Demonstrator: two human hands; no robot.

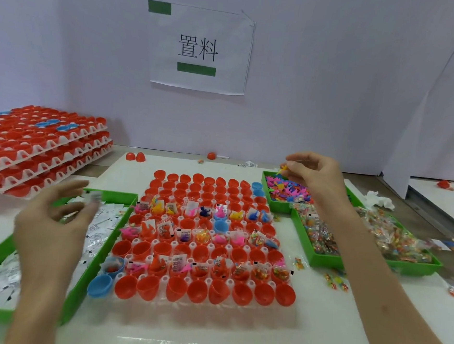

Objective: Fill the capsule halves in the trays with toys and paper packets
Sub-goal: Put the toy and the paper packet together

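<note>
A clear tray [199,304] in the middle holds rows of red and a few blue capsule halves [176,288]. Some rows hold small coloured toys and white paper packets; others are bare. My left hand [53,226] hovers over the green bin of white paper packets [102,224] at the left and pinches a paper packet [93,197] at its fingertips, blurred. My right hand [315,173] is raised over the green bin of small plastic toys [287,190] at the right and pinches a yellow toy [283,168].
Stacked trays of closed red capsules [37,148] stand at the back left. A second green bin with wrapped candy packets [350,244] lies at the right, with loose packets [336,281] on the table. Loose red halves [136,156] lie behind the tray. A paper sign [200,47] hangs on the wall.
</note>
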